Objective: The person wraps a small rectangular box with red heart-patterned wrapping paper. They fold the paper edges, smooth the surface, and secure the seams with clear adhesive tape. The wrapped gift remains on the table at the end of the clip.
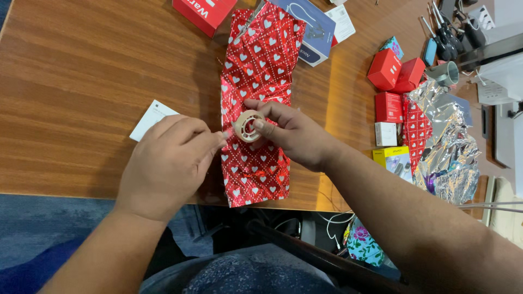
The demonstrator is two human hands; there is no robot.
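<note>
Both hands pinch one tape roll (248, 126) between them; left hand (169, 163), right hand (294, 133).

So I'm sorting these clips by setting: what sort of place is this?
Probably an office or home desk used for gift wrapping. On the wooden table lie red heart-print wrapping paper, small boxed gadgets and crumpled silver foil; the right hand holds a tape roll.

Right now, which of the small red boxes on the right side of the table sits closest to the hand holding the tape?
The flat red box just above the small white box. The other two red boxes lie farther up the table from the right hand.
</note>
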